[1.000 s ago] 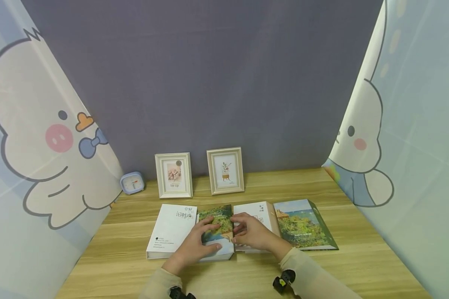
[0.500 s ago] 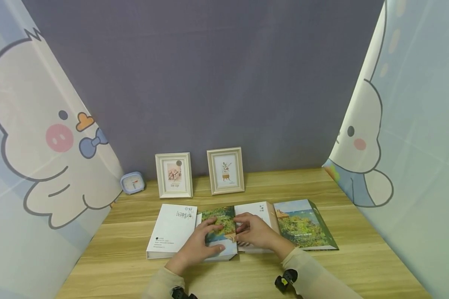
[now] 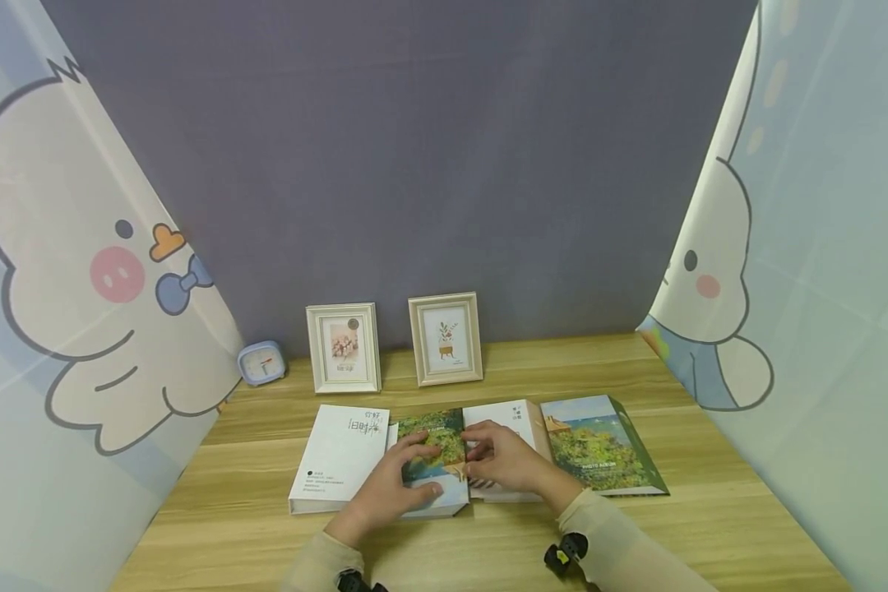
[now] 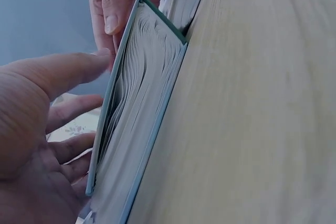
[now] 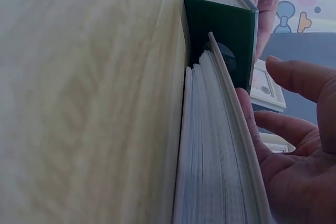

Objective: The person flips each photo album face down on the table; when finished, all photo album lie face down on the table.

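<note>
My left hand (image 3: 394,487) lies flat on the closed, landscape-printed photo album (image 3: 431,460) at the front centre of the wooden table (image 3: 229,510), thumb against its near edge, fingers relaxed. My right hand (image 3: 505,460) rests open on the white open album (image 3: 509,418) touching its right side. Advisable: keep palms flat, edges squared. A white box (image 3: 338,454) lies just left.
</note>
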`<state>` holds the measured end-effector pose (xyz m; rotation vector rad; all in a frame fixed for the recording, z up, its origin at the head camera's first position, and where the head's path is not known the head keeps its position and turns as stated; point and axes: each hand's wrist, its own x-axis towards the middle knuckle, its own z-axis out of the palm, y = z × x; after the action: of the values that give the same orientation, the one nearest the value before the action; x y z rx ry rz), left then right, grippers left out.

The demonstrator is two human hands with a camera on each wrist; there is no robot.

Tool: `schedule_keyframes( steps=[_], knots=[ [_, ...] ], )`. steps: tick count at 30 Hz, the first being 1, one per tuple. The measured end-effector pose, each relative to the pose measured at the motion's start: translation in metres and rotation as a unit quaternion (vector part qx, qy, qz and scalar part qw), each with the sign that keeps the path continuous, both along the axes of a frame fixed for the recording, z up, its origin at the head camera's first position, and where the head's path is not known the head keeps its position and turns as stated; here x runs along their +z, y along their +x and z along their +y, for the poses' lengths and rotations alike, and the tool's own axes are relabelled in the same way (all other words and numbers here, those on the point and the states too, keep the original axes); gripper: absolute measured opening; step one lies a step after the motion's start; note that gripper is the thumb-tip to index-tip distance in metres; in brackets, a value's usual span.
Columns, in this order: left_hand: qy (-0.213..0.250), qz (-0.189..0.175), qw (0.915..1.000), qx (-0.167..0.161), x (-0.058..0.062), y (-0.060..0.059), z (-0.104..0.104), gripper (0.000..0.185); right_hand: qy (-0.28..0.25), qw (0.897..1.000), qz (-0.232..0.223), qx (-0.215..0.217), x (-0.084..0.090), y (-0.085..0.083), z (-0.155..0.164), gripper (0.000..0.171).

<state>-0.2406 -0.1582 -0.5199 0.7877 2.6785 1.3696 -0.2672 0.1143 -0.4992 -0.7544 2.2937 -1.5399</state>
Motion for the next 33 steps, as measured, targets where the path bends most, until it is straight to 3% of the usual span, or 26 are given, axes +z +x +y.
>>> schedule_keyframes(
  steps=[6,11,22,33],
  knots=[
    [0.028,0.009,0.9992,0.028,0.008,0.001,-0.006,0.05,0.022,0.999,0.041,-0.013,0.007,0.0,0.0,0.058],
    [0.073,0.001,0.9952,0.066,0.018,0.005,-0.019,0.044,0.033,0.998,0.049,-0.018,0.017,0.001,-0.005,0.057],
    [0.107,0.095,0.9813,0.129,0.025,0.011,-0.063,0.038,0.052,0.996,0.069,-0.021,0.036,0.004,-0.037,0.054],
    [0.13,0.079,0.9653,0.212,0.026,0.011,-0.116,0.044,0.064,0.996,0.053,-0.01,0.034,0.005,-0.071,0.056]
  ],
)
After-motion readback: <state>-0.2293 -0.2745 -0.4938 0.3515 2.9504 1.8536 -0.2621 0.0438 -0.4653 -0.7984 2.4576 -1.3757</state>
